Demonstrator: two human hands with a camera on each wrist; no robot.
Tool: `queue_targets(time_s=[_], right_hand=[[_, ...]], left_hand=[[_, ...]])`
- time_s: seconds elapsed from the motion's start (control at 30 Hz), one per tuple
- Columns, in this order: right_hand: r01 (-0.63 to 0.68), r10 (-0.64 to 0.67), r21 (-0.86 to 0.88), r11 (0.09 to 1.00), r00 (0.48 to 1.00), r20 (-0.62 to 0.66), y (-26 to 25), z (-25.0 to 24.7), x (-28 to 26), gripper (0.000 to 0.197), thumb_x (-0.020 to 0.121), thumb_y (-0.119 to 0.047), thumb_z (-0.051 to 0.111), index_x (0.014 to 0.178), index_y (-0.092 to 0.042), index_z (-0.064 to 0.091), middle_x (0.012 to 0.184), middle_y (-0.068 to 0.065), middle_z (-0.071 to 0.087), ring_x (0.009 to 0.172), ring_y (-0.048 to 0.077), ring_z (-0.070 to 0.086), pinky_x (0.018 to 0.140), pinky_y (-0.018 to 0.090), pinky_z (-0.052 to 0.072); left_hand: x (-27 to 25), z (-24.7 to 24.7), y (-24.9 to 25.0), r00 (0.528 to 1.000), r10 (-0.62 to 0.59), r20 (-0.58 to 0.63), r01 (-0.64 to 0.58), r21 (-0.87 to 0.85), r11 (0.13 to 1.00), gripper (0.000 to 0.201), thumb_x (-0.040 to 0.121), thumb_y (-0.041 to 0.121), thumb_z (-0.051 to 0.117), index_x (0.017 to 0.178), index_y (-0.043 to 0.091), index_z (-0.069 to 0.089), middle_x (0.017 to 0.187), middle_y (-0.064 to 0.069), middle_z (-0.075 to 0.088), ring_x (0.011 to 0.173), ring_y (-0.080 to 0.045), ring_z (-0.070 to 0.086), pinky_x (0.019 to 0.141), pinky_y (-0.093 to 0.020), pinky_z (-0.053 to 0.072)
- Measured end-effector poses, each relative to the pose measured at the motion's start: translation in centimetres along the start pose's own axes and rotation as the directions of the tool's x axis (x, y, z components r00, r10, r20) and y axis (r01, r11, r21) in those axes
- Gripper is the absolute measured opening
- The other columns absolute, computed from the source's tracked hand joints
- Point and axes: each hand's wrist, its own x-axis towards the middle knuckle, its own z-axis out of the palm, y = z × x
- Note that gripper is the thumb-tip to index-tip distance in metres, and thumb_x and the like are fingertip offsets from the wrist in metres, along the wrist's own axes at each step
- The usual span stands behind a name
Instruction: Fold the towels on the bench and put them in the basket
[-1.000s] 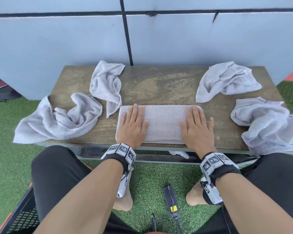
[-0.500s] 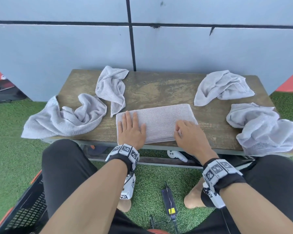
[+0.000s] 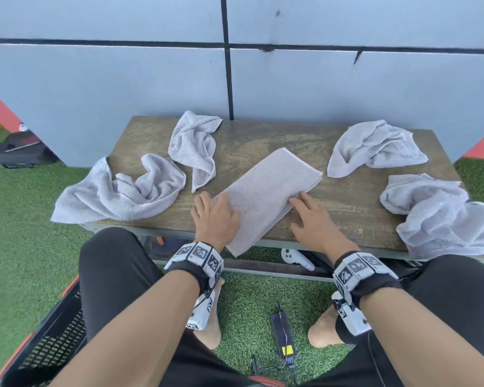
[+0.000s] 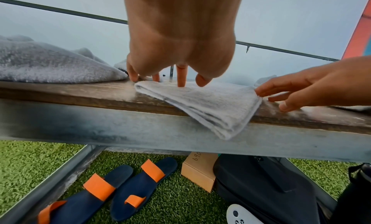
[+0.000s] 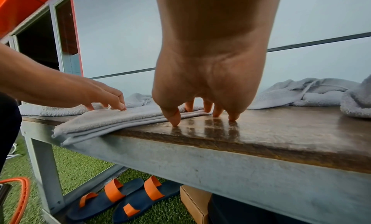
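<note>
Five grey towels lie on the bench (image 3: 347, 199): two crumpled towels (image 3: 129, 188) at the left, the folded towel (image 3: 266, 196) lying diagonally in the middle with a corner over the front edge, two more at the right. The left hand (image 3: 215, 219) presses flat on its near end. The right hand (image 3: 313, 222), fingers spread, touches its right edge. The basket (image 3: 53, 336) sits at lower left.

My left hand (image 4: 180, 52) presses fingertips on the folded towel (image 4: 210, 103). The towel's corner overhangs the bench (image 4: 80, 94) edge. Sandals (image 4: 120, 187) lie beneath the bench.
</note>
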Motion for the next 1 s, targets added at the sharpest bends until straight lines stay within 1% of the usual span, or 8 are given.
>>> queue_targets(time_s=[0.17,0.27,0.43,0.57,0.67,0.77,0.9,1.0], right_hand=[[-0.049,0.051,0.061,0.997,0.998,-0.023,-0.2,0.5,-0.4,0.069,0.096,-0.026,0.053,0.156,-0.021,0.019,0.167,0.006,-0.002,0.148,0.041,0.016,0.120,0.053,0.020],[-0.020,0.026,0.088,0.996,0.998,-0.059,-0.3,0.6,-0.4,0.083,0.088,-0.026,0.060,0.153,-0.029,0.010,0.162,0.004,-0.003,0.143,0.046,0.022,0.117,0.059,0.025],[0.092,-0.092,-0.083,0.992,0.996,0.010,-0.8,0.6,-1.1,0.105,0.079,-0.033,0.069,0.153,-0.040,-0.006,0.158,0.001,-0.020,0.150,0.036,-0.013,0.121,0.062,0.006],[0.170,-0.161,-0.203,0.964,0.985,0.064,-1.2,1.3,-1.6,0.116,0.074,-0.026,0.069,0.153,-0.044,-0.014,0.159,0.006,-0.025,0.148,0.033,-0.029,0.121,0.059,-0.008],[0.231,-0.219,-0.310,0.922,0.973,0.074,-1.6,2.3,-2.0,0.122,0.073,-0.018,0.070,0.153,-0.042,-0.019,0.161,0.011,-0.026,0.147,0.034,-0.031,0.119,0.058,-0.013],[0.280,-0.284,-0.362,0.889,0.958,0.045,-1.8,3.4,-2.1,0.123,0.073,-0.030,0.077,0.156,-0.035,-0.014,0.163,0.014,-0.015,0.151,0.036,-0.022,0.121,0.058,-0.009],[0.296,-0.327,-0.271,0.916,0.942,-0.077,-2.4,3.3,-1.9,0.110,0.075,-0.048,0.075,0.156,-0.029,0.003,0.159,0.012,0.008,0.152,0.036,0.003,0.123,0.058,0.004],[0.289,-0.311,-0.166,0.943,0.942,-0.125,-2.6,2.5,-1.7,0.094,0.076,-0.049,0.072,0.151,-0.030,0.017,0.155,0.008,0.022,0.146,0.032,0.019,0.122,0.054,0.016]], left_hand=[[0.6,-1.3,-0.5,0.989,0.014,0.149,0.001,-0.102,0.995,0.017,0.091,0.025,0.051,0.107,0.019,0.052,0.103,-0.008,0.054,0.096,-0.030,0.052,0.092,-0.045,0.043],[1.0,-2.3,-0.2,0.954,0.044,0.297,0.051,-0.305,0.951,0.020,0.090,0.017,0.054,0.110,0.021,0.051,0.079,-0.004,0.058,0.067,-0.021,0.051,0.060,-0.030,0.044],[1.5,-3.7,1.1,0.899,0.065,0.432,0.070,-0.291,0.954,0.027,0.092,0.016,0.056,0.117,0.025,0.052,0.074,0.002,0.052,0.053,-0.012,0.046,0.048,-0.024,0.036],[2.2,-4.1,1.2,0.900,0.015,0.435,0.140,-0.322,0.936,0.021,0.090,0.012,0.053,0.099,0.023,0.068,0.083,0.004,0.056,0.057,-0.009,0.048,0.050,-0.021,0.038],[2.6,-4.1,1.4,0.879,-0.043,0.475,0.301,-0.483,0.822,0.026,0.086,0.006,0.054,0.082,0.018,0.077,0.069,-0.002,0.056,0.053,-0.012,0.043,0.047,-0.020,0.038],[2.8,-4.6,2.4,0.860,-0.086,0.502,0.437,-0.640,0.631,0.028,0.082,0.004,0.054,0.074,0.013,0.080,0.085,-0.013,0.062,0.067,-0.021,0.047,0.058,-0.030,0.041],[2.6,-6.0,4.1,0.804,-0.009,0.594,0.547,-0.734,0.402,0.034,0.090,-0.016,0.035,0.095,-0.002,0.066,0.098,-0.018,0.058,0.068,-0.023,0.050,0.046,-0.023,0.050],[2.7,-5.6,3.2,0.844,0.081,0.530,0.477,-0.813,0.334,0.045,0.084,-0.026,0.035,0.102,-0.003,0.069,0.102,-0.020,0.065,0.074,-0.021,0.064,0.058,-0.025,0.057]])
